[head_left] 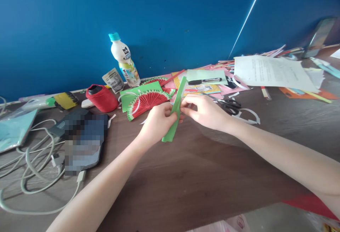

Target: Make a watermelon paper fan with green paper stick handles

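A narrow folded strip of green paper is held upright at a slant above the dark wooden table. My left hand pinches it near the middle, thumb in front. On its other side, my right hand has its thumb and index finger pressed together at the strip's edge. Just behind my left hand lies a pleated red paper fan with a green and white rim, partly over a green sheet. Black-handled scissors rest beyond my right wrist, near a curled white paper strip.
At the back stands a white drink bottle, with a red cloth-covered object nearby. A phone and tangled white cable lie left. A black pen and printed paper are toward the back right, before the blue wall.
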### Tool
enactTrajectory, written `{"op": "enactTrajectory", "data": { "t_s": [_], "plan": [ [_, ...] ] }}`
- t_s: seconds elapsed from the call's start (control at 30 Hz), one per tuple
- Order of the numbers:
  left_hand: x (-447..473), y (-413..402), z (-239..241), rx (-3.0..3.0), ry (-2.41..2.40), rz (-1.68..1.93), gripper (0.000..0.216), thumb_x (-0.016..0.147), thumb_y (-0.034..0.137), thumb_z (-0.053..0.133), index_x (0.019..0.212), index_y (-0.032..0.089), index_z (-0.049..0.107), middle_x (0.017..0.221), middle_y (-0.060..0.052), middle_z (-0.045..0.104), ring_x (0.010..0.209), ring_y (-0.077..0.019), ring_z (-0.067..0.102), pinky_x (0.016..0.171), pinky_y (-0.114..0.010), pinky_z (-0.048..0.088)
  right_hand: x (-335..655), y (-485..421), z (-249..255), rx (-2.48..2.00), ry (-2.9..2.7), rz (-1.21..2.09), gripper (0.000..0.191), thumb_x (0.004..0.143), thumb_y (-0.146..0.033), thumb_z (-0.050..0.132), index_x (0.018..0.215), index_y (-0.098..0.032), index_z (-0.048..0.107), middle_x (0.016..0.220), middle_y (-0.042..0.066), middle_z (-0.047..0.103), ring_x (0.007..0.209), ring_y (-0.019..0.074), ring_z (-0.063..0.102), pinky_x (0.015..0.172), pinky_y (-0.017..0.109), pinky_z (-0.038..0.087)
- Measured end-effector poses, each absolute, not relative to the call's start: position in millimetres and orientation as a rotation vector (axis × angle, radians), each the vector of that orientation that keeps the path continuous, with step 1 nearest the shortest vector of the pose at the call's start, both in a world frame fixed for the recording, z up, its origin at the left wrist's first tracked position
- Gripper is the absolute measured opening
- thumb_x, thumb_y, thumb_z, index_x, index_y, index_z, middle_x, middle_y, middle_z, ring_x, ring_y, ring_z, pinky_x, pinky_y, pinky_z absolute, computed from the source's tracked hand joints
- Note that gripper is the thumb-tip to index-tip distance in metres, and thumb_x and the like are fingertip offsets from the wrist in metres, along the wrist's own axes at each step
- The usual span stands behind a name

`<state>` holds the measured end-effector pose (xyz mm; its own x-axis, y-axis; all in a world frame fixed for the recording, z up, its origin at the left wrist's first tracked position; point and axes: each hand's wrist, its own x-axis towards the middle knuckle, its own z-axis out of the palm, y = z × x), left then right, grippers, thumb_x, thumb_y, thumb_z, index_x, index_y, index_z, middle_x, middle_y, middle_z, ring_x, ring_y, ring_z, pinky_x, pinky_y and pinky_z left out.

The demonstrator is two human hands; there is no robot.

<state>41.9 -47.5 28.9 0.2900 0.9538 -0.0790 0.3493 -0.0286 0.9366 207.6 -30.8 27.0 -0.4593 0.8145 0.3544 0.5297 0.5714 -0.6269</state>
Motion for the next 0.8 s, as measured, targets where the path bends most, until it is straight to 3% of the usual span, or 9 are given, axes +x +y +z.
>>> {"op": "enactTrajectory", "data": {
  "t_s": [0.8],
  "plan": [
    [46.3,-53.0,34.3,1.568,1.204,0.838,0.007,0.076,0.024,0.052,0.077,0.017,0.056,0.081,-0.003,0.071,0.078,-0.0197,0.068,0.070,-0.030,0.054,208.0,-35.1,31.1,-1.100,-2.169,0.563,0.012,0.079,-0.012,0.052,0.068,-0.015,0.056,0.072,0.002,0.057,0.065,0.0127,0.050,0.062,0.027,0.039]
  ]
}}
